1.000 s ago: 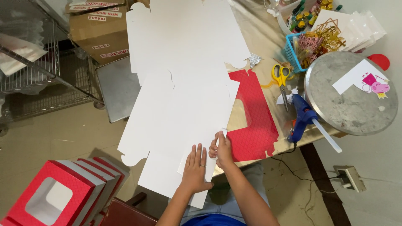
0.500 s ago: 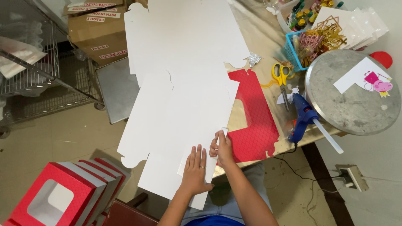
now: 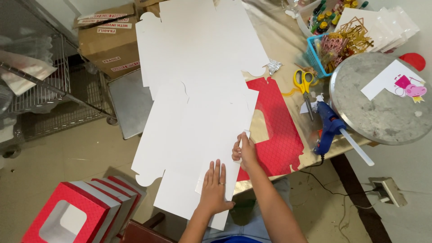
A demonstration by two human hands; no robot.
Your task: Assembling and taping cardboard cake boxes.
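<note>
Left hand (image 3: 213,186) flat, fingers spread, pressing large white die-cut cardboard box blank (image 3: 198,117) at near table edge. Right hand (image 3: 244,150) pinching small flap on blank's right edge. Blank overhanging gold-covered table (image 3: 279,49), partly covering red quilted flat box sheet (image 3: 279,130). Blue glue gun (image 3: 327,128), yellow-handled scissors (image 3: 303,83) right of sheet.

**Right side crowded, left edge open**

The large white die-cut cardboard sheet (image 3: 198,103) covers most of the counter (image 3: 281,40). To its right, yellow-handled scissors (image 3: 303,83), a blue glue gun (image 3: 328,128) and a round grey metal tray (image 3: 382,101) block passage. Left of the sheet, open floor (image 3: 67,171) lies clear.
</note>
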